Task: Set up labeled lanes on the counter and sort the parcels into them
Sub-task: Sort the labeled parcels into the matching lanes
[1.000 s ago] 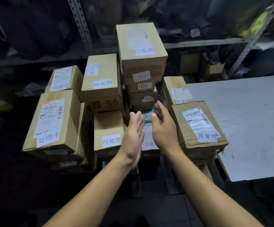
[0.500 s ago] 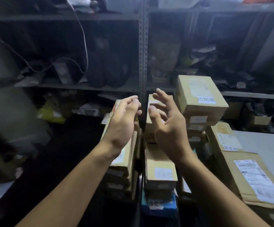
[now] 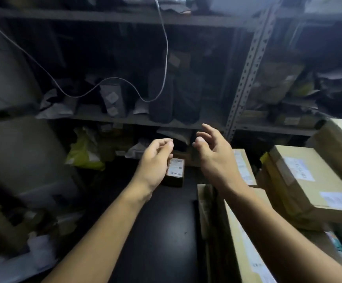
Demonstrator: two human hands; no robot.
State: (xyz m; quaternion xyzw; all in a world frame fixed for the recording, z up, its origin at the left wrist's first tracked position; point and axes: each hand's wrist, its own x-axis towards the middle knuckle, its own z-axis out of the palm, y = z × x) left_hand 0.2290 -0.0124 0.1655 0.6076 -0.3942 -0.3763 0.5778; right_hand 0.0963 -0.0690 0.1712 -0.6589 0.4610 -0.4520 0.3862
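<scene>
A dim storeroom with metal shelving point(image 3: 125, 119) packed with dark bags and a loose white cable point(image 3: 162, 58) fills the background; a second ago the view was on a tight stack of labelled parcels, and it has since swung left and up, leaving those parcels crowded at the right edge. The nearest of them, a large cardboard box point(image 3: 300, 180) with white stickers, lies beside a long flat carton point(image 3: 245, 231) under the right forearm. Both hands have lifted away from the stack and hold nothing. The left hand point(image 3: 155, 160) hangs with fingers loosely curled, its grip empty; the right hand point(image 3: 217, 158) has fingers spread and relaxed, grip apart. Beyond the left hand a small labelled parcel point(image 3: 175, 171) sits alone on a dark surface below the shelves, partly hidden by the knuckles. The pale tabletop seen earlier is out of view now. This reads as the person turning to fetch that stray parcel, so the sorting is probably unfinished. The label's characters are too blurred to read, so its lane cannot be judged.
</scene>
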